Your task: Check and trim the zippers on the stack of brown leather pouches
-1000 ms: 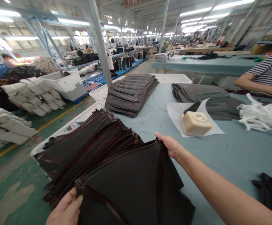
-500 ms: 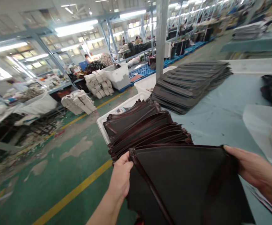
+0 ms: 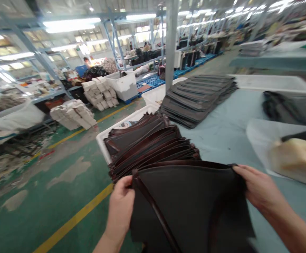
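so | l hand (image 3: 120,207) + r hand (image 3: 260,188) apart, gripping dark panel (image 3: 187,207) | more panels (image 3: 147,147) in white bin (image 3: 101,142)

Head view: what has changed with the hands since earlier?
The left hand has risen to the top of the dark panel, level with the right hand, which keeps its grip; the view has turned left. The stacked panels in the white tub lie as before.

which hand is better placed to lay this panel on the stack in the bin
Left, probably: the left hand holds the panel's edge right beside the stack in the white bin, while the right hand is out over the blue table.
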Demonstrator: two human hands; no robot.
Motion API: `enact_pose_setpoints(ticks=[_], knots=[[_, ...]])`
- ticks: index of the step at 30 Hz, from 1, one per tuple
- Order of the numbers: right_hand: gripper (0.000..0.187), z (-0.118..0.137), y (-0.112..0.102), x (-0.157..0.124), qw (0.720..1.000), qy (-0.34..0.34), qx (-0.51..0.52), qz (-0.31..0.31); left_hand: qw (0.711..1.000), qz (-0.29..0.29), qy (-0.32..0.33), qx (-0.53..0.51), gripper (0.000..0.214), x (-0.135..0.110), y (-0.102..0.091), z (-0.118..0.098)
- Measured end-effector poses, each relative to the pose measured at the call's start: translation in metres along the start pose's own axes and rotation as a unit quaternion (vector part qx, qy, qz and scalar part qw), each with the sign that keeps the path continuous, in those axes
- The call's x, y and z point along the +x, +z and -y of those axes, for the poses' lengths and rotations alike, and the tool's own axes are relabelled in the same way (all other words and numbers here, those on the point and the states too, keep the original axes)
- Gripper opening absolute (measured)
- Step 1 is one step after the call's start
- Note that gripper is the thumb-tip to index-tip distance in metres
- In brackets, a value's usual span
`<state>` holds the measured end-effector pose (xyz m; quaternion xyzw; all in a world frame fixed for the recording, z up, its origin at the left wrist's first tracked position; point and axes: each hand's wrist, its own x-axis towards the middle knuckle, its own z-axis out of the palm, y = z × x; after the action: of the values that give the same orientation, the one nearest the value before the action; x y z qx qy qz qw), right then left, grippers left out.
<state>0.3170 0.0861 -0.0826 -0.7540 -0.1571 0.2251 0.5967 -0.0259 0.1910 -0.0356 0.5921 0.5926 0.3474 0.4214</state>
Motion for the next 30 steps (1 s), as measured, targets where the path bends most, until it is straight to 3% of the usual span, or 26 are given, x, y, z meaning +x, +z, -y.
enact_pose_setpoints(ticks=[2, 3, 5, 7, 10, 12, 15, 20, 24, 27, 30], knots=[[0.022, 0.017, 0.004, -0.024, 0.997, -0.022, -0.008, 0.075, 0.974, -0.168, 0.09, 0.124, 0.035, 0.003, 0.002, -0.009], [0.021, 0.024, 0.007, -0.036, 0.991, -0.05, -0.023, 0.121, 0.952, -0.197, 0.173, 0.161, 0.034, 0.005, 0.006, -0.017], [0.019, 0.036, 0.015, -0.056, 0.977, -0.136, -0.079, 0.147, 0.917, -0.13, 0.336, 0.173, 0.021, 0.008, 0.024, -0.039], [0.017, 0.042, 0.019, -0.071, 0.964, -0.196, -0.123, 0.133, 0.895, 0.023, 0.425, 0.13, 0.014, 0.004, 0.054, -0.065], [0.016, 0.043, 0.015, -0.081, 0.961, -0.22, -0.128, 0.113, 0.875, 0.201, 0.433, 0.079, 0.015, -0.009, 0.108, -0.092], [0.016, 0.041, 0.008, -0.081, 0.964, -0.214, -0.116, 0.105, 0.856, 0.249, 0.448, 0.071, 0.016, -0.018, 0.138, -0.101], [0.016, 0.037, -0.001, -0.077, 0.969, -0.202, -0.116, 0.085, 0.838, 0.27, 0.468, 0.083, 0.013, -0.027, 0.164, -0.105], [0.016, 0.03, -0.006, -0.074, 0.971, -0.199, -0.129, 0.041, 0.797, 0.289, 0.521, 0.1, 0.017, -0.025, 0.176, -0.106], [0.009, 0.025, -0.002, -0.075, 0.965, -0.219, -0.145, -0.015, 0.793, 0.287, 0.523, 0.123, 0.016, -0.022, 0.181, -0.106], [0.014, 0.023, -0.002, -0.077, 0.934, -0.292, -0.187, -0.09, 0.769, 0.267, 0.562, 0.148, 0.016, -0.025, 0.183, -0.104], [0.014, 0.023, -0.008, -0.078, 0.888, -0.373, -0.244, -0.11, 0.729, 0.258, 0.609, 0.18, 0.016, -0.029, 0.186, -0.1]])
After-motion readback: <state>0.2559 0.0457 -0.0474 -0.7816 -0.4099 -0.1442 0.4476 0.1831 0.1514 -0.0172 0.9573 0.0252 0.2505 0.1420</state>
